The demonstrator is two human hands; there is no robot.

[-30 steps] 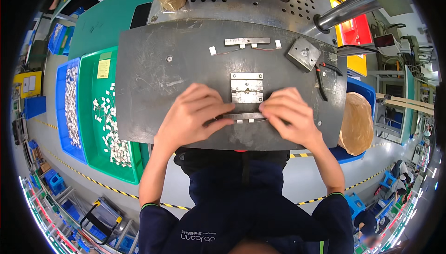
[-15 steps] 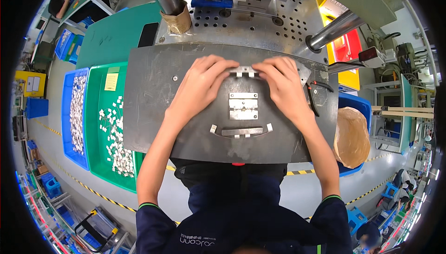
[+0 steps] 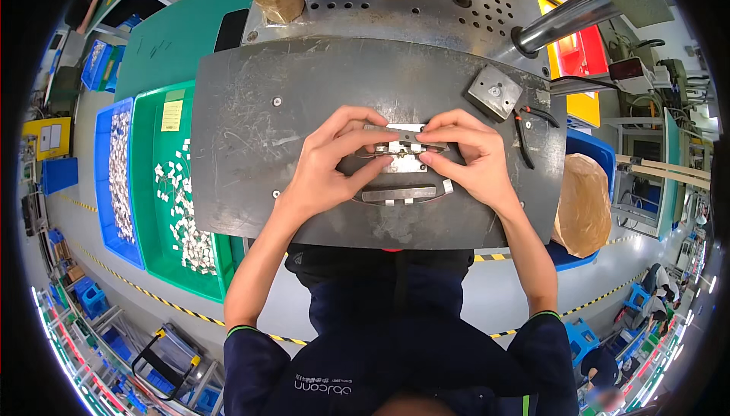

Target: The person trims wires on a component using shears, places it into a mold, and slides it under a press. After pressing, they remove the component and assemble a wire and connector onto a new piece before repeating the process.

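Well left of metal fixture (image 3: pixel 404 164): blue bin (image 3: pixel 100 180), then green bin (image 3: pixel 155 222), white parts in both. At fixture's left: left hand (image 3: pixel 327 159), thumb and fingers narrow, holding gray bar (image 3: pixel 408 135) by left half. Bar over fixture, touching or not: cannot tell. Wearer-side of fixture: second bar (image 3: pixel 399 193) on dark board (image 3: pixel 251 127). At fixture's right: right hand (image 3: pixel 477 161), narrow, holding gray bar's right half. Farther right: metal block (image 3: pixel 494 92), pliers (image 3: pixel 523 144).

Grey floor (image 3: pixel 479 294) crossed by yellow-and-black striped tape (image 3: pixel 490 257), green tabletop (image 3: pixel 186 43) at left, cluttered racks (image 3: pixel 114 340) lower left, blue stool (image 3: pixel 582 336) lower right, bright lights (image 3: pixel 712 284) glaring near the right rim.
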